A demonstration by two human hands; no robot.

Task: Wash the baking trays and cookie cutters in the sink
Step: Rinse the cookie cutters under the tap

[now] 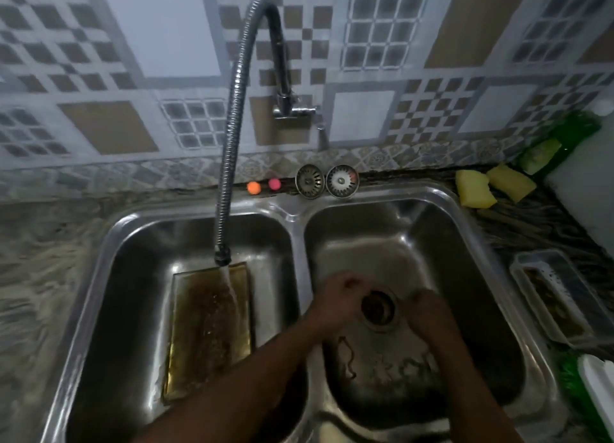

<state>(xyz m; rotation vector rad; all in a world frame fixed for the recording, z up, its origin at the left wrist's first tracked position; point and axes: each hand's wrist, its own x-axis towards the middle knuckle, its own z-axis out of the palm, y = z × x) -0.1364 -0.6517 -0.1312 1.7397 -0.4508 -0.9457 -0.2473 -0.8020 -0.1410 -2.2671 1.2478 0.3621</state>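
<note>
A brownish rectangular baking tray [209, 336] lies flat in the left basin, and water from the flexible tap hose [223, 253] runs onto its far end. Thin metal cookie cutters [382, 368], one of them star-shaped, lie on the floor of the right basin. Both my hands are low in that basin, on either side of the drain [378, 308]. My left hand [335, 298] has its fingers curled just left of the drain. My right hand [428, 311] is blurred just right of it. Whether either hand holds anything is unclear.
The steel double sink [297, 230] is set in a stone counter. On its back rim stand two sink strainers [327, 180] and two small orange and pink balls [264, 186]. Yellow sponges [491, 187], a green bottle [561, 143] and a clear plastic container [551, 296] are on the right.
</note>
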